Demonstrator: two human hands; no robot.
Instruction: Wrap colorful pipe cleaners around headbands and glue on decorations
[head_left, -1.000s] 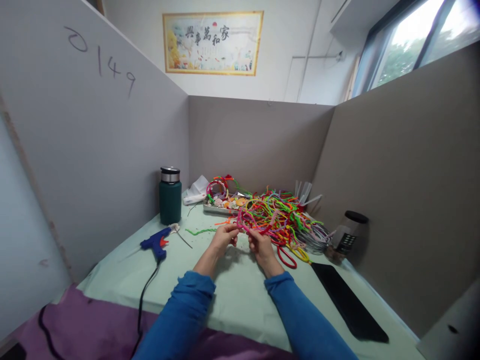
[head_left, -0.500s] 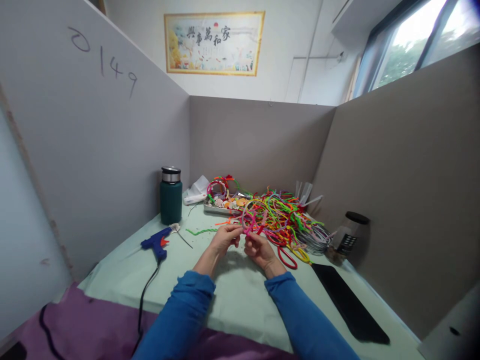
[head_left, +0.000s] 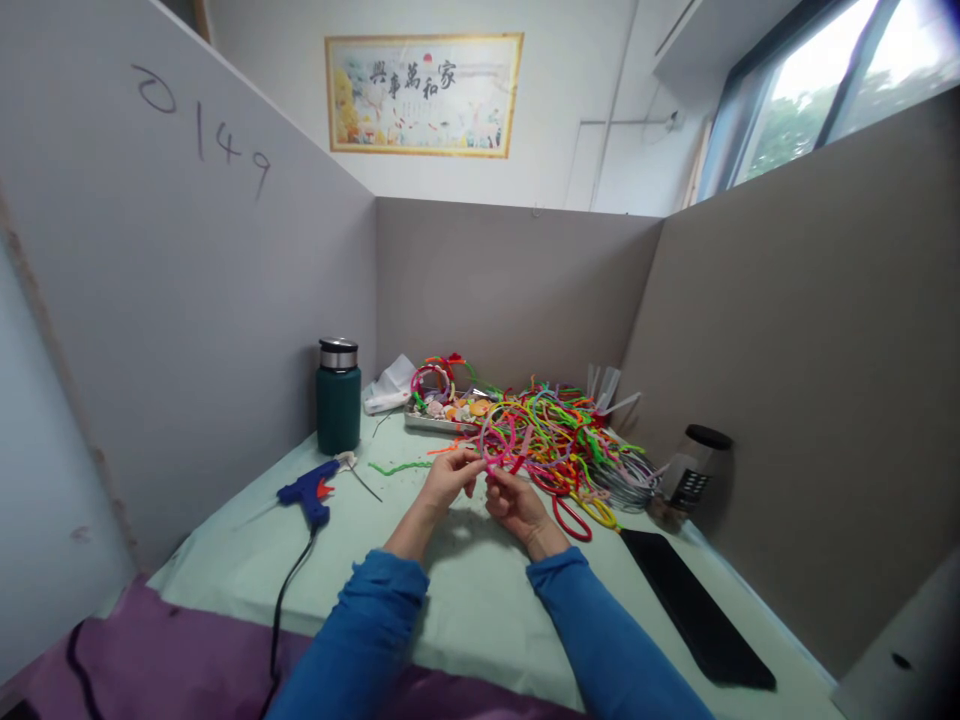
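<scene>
Between my two hands is a bright pink pipe cleaner [head_left: 495, 460], bent into a loop, with a paler ring standing just above it. My left hand [head_left: 451, 480] pinches the pink piece from the left with its fingertips. From the right, my right hand [head_left: 517, 508] grips it lower down, fingers curled. Behind the hands lies a tangled pile of coloured pipe cleaners [head_left: 562, 420], which overlaps the held piece in view, so its exact outline is hard to make out. A green pipe cleaner [head_left: 401, 467] lies flat on the table left of my hands.
At the left are a blue glue gun [head_left: 307, 493] with its cord and a dark green bottle [head_left: 338, 400]. A metal tray [head_left: 431, 424] of small pieces sits at the back. Red-handled scissors [head_left: 574, 520], a black flat item [head_left: 697, 610] and a clear jar [head_left: 686, 480] are rightward.
The pink loop shows a little more open and rounded between my fingers. Both hands keep their hold in nearly the same place, while the whole view has shifted slightly.
</scene>
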